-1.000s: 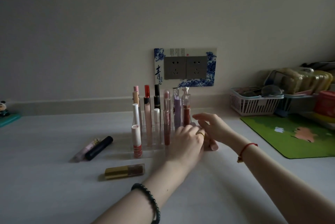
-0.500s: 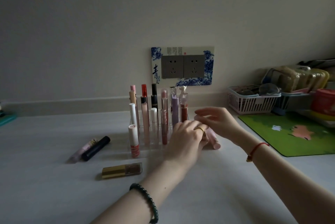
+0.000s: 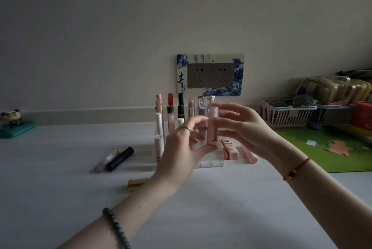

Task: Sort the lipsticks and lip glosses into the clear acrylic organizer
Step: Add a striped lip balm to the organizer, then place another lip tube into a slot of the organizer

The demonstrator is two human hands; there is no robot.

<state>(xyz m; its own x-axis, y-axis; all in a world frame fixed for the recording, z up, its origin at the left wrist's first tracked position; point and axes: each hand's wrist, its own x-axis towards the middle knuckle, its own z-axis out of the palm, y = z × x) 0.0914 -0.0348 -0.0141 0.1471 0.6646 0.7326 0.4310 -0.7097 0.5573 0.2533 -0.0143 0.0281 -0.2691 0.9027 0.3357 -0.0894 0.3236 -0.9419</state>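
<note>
The clear acrylic organizer (image 3: pixel 211 163) stands mid-table with several lipsticks and glosses (image 3: pixel 170 107) upright in its back and left cells. Above its front right part, a pale pink tube (image 3: pixel 212 127) is held upright between my left hand (image 3: pixel 181 148) and my right hand (image 3: pixel 243 129); fingers of both touch it. Loose on the table lie a light pink tube (image 3: pixel 104 161) and a black tube (image 3: pixel 120 159) at the left, and a gold lipstick (image 3: pixel 136 184) partly hidden by my left wrist. Two pink tubes (image 3: pixel 230 149) lie right of the organizer.
A white basket (image 3: pixel 285 116) and packaged items stand at the back right beside a red container (image 3: pixel 362 115). A green mat (image 3: pixel 332 148) covers the right side. A panda figure (image 3: pixel 12 121) sits far left. A wall socket plate (image 3: pixel 210 75) is behind the organizer.
Both hands rose from the table right of the organizer, lifting a pink tube that lay there; it now stands upright between my fingers above the organizer.
</note>
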